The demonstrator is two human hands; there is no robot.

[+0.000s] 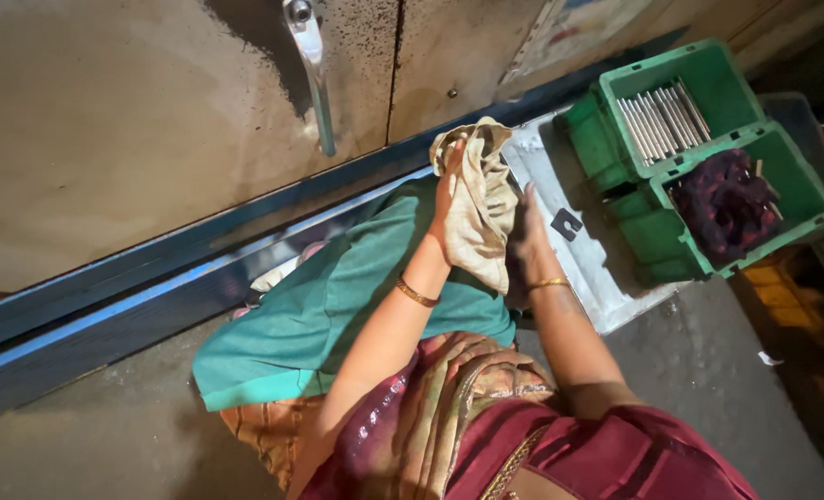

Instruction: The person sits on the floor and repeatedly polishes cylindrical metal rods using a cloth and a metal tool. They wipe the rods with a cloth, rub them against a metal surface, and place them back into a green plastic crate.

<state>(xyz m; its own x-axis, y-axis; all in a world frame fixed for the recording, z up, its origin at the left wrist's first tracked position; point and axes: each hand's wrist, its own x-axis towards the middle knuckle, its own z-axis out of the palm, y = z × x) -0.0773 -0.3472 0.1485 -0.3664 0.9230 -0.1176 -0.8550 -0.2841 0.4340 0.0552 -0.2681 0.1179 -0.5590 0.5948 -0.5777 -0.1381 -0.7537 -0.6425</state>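
Down below the head camera, both forearms reach forward and meet at a crumpled beige cloth [479,208], which hangs in the air just above the near end of a pale metal tray [586,264]. The left hand [449,181] rises with the wrist straight, its fingers closed into the upper folds of the cloth, gripping the fabric near its top. A gold bangle [417,294] circles that forearm, well short of the cloth. The right hand [529,230] stands beside the cloth's lower right edge, palm turned toward it and fingers stretched out flat, pressed against the fabric; motion blurs it, so I cannot tell whether any finger curls round the cloth. A thinner bangle [548,283] sits at that wrist.

Beyond the cloth, on the far side of the tray, stand two green plastic crates [616,199]: one holds a row of thin metal rods [662,120], the other a dark reddish heap [727,204]. To the left of the cloth a teal garment [338,306] spreads across the person's lap, and above the cloth a metal handle [315,74] hangs on a stained panel.
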